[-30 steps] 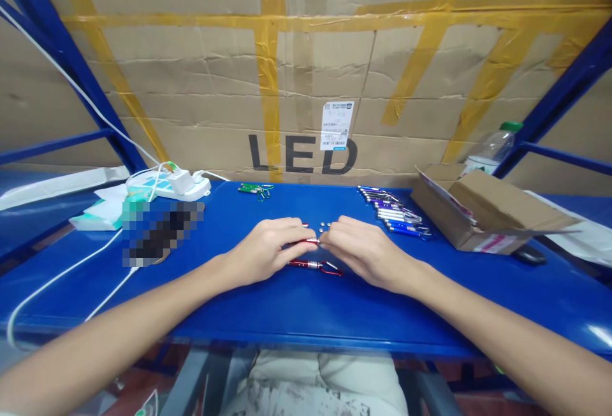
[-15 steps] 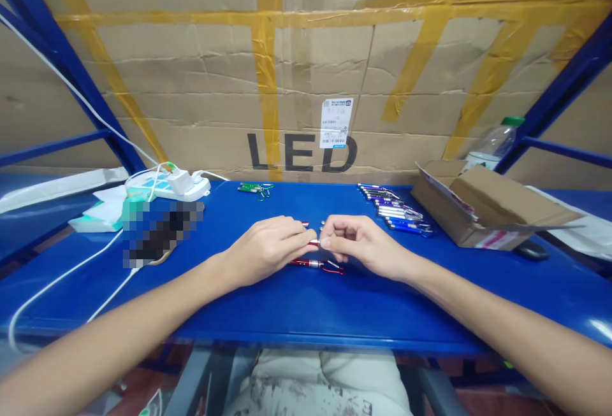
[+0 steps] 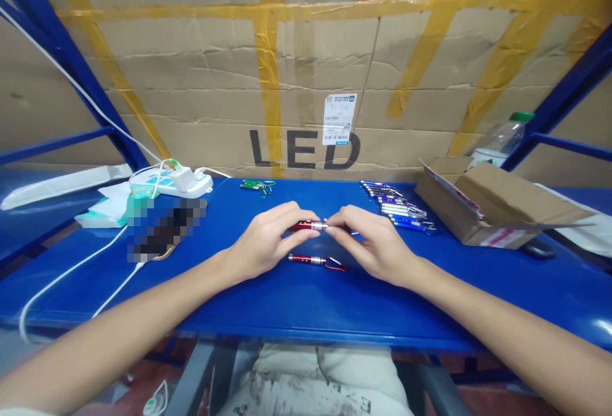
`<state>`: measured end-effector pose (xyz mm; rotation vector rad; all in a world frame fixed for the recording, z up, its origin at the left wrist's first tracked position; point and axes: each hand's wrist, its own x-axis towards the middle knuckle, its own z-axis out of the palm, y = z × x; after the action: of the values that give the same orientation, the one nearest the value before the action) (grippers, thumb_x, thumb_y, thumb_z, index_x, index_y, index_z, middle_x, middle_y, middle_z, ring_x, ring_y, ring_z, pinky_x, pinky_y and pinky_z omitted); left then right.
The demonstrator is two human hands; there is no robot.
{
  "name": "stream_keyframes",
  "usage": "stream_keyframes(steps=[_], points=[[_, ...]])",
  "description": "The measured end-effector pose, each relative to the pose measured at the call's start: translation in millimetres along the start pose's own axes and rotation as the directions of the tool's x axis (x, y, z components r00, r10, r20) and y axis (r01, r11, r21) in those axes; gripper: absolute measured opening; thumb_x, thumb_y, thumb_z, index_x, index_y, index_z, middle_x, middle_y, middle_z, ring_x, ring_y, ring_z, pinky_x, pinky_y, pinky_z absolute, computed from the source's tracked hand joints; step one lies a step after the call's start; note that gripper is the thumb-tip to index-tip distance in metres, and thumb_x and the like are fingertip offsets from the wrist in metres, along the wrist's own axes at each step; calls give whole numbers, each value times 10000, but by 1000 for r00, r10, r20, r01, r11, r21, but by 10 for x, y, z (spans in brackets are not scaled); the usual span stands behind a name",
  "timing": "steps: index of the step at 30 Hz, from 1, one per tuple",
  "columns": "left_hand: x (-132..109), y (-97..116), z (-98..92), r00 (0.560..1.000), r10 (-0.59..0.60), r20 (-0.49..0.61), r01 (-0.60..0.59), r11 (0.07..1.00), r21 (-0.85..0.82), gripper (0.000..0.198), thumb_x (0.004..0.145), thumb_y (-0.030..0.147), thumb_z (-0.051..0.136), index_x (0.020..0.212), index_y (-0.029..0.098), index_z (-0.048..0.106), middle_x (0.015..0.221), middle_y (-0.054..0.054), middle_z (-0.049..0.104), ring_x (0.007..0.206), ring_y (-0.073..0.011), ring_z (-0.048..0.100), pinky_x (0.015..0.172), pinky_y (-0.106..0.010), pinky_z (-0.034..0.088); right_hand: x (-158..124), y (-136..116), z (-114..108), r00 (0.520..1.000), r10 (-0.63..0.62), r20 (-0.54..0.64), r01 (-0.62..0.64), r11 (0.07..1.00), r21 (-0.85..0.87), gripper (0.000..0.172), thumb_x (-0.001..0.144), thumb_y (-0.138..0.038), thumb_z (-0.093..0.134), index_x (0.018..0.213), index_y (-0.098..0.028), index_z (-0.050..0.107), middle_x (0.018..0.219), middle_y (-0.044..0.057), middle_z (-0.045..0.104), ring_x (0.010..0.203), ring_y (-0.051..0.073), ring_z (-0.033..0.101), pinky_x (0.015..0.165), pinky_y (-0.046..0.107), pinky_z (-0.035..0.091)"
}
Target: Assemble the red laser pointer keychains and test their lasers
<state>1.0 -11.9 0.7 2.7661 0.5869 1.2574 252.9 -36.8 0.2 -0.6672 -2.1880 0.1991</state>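
Note:
My left hand [image 3: 268, 237] pinches a slim red keychain penlight [image 3: 310, 225] between thumb and fingers. Its silver end points right, where the fingertips of my right hand [image 3: 370, 237] close on it. Part of this penlight is covered by my fingers, and a small bit of metal shows behind the right ones. Nearer to me, a second red penlight [image 3: 306, 259] lies on the blue table [image 3: 306, 314], a red carabiner clip at its right end.
Green penlights [image 3: 257, 185] lie at the back. Blue, purple and silver penlights [image 3: 401, 207] form a row beside an open cardboard box [image 3: 478, 212]. A black mouse [image 3: 539, 249], bottle [image 3: 507, 139], blurred-out phone [image 3: 167, 231], power strip [image 3: 196, 183] and white cables stand or lie at the sides.
Both hands have moved slightly away from me with the penlight between them. My right fingers have straightened from a curl into a pinch. More of the nearer red penlight now shows.

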Motion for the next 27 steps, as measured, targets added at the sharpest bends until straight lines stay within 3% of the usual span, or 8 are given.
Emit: stream_keyframes(steps=[5,8,12,14,17,21,27], points=[[14,27,7,999,-1,-43,0,1000,-15,174,1081,243,633,1213,154,702,996,-72,747,839,-155,659,796,-284,564,-15,67,-40,993,-118,8,118,975,-191,158,1131,-233,519,1102,-205,672,912,66,705,820,206,613,767,341,507],[20,36,14,998,21,-67,-23,999,-31,168,1064,209,657,1211,145,704,1010,-81,754,871,-161,672,805,-292,568,-12,50,-54,994,-106,6,105,980,-170,153,1130,-241,531,1112,-204,679,934,69,715,843,207,631,788,343,510],[23,31,7,994,40,-99,-41,999,-12,167,1050,194,675,1210,161,706,1042,-85,775,919,-176,707,843,-311,587,-5,2,-37,989,144,19,-145,983,109,132,1110,-326,594,1143,-222,667,977,51,732,851,190,671,769,314,524],[25,23,1,993,55,-108,-55,998,-3,167,1046,188,678,1208,163,706,1061,-89,783,957,-186,727,877,-322,593,9,-19,-27,955,284,81,-295,909,295,184,1102,-396,607,1114,-221,659,914,27,708,816,177,665,745,297,528],[26,15,-6,991,78,-112,-78,997,11,160,1046,175,672,1201,162,706,1079,-93,790,1000,-198,741,915,-339,591,48,-50,-25,899,382,214,-437,751,495,287,1087,-475,615,1008,-202,653,807,-4,642,734,152,606,698,278,509],[29,20,-10,991,103,-91,-102,995,17,167,1049,163,660,1212,155,692,1073,-91,789,1003,-200,738,905,-349,591,89,-77,-34,860,392,327,-510,630,585,388,1046,-541,663,873,-197,619,740,-24,587,663,133,530,657,274,471],[22,43,-7,997,48,-53,-46,998,36,144,1057,235,667,1177,159,692,1025,-89,780,917,-192,720,852,-333,583,67,-27,-3,869,403,287,-494,668,556,372,1062,-535,641,903,-199,627,764,-25,552,687,135,508,662,276,438]])
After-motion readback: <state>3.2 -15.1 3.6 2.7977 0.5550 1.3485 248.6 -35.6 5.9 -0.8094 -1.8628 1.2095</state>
